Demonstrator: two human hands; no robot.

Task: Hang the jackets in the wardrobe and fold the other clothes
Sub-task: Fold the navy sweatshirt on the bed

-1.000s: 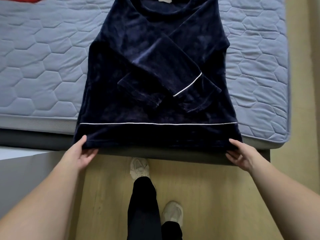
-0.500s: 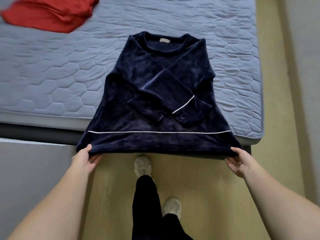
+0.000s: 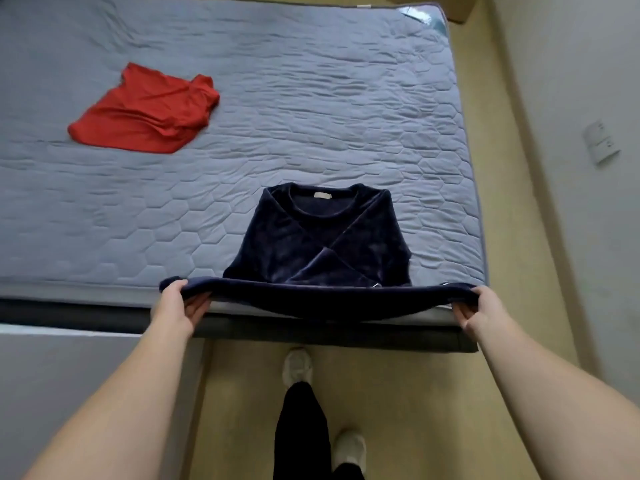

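A dark navy velvet top (image 3: 322,244) lies face up on the grey quilted mattress (image 3: 311,98) near its front right corner, both sleeves crossed over the chest. Its hem is lifted off the bed edge and stretched flat between my hands. My left hand (image 3: 180,304) grips the hem's left corner, thumb on top. My right hand (image 3: 479,306) grips the right corner the same way. A red garment (image 3: 145,114) lies folded loosely on the mattress to the far left.
The dark bed frame (image 3: 329,332) runs under the mattress edge. A grey surface (image 3: 86,375) sits low at the left. My legs and pale shoes (image 3: 298,367) stand on the beige floor. A wall with a white socket (image 3: 601,142) is close on the right.
Both hands have raised the hem from hanging over the bed edge and carried it forward over the lower part of the top. The view has pulled back, showing more of the bed.
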